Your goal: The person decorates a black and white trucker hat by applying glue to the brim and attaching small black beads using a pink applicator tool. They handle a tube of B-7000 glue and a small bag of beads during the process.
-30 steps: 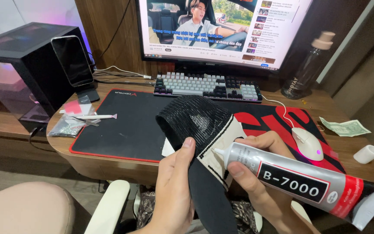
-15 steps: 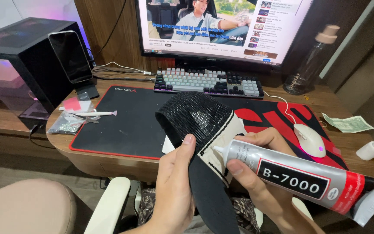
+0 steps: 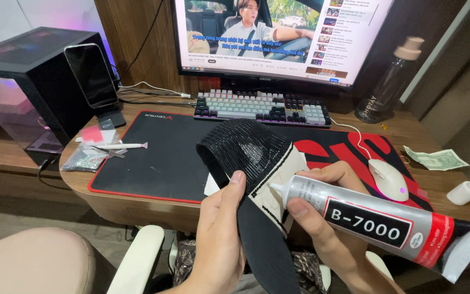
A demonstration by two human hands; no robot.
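Note:
My left hand [image 3: 218, 239] grips a black mesh cap [image 3: 246, 152] by its dark brim, thumb on the underside, with the pale inner lining [image 3: 286, 179] turned up. My right hand [image 3: 327, 218] holds a large silver glue tube [image 3: 387, 228] with a black and red label. Its clear nozzle tip touches the lining right beside the mesh edge. Both hands are in front of the desk edge, above my lap.
A black and red desk mat [image 3: 153, 158], keyboard [image 3: 262, 106], white mouse [image 3: 390, 179] and monitor [image 3: 278, 38] fill the desk. A phone on a stand [image 3: 91, 76] and computer case [image 3: 23, 81] sit left; bottle [image 3: 387, 87], banknote [image 3: 436, 159] and white cap [image 3: 463, 191] right.
The view has shifted slightly. The glue tube's nozzle stays at the cap's lining, and both hands keep their hold.

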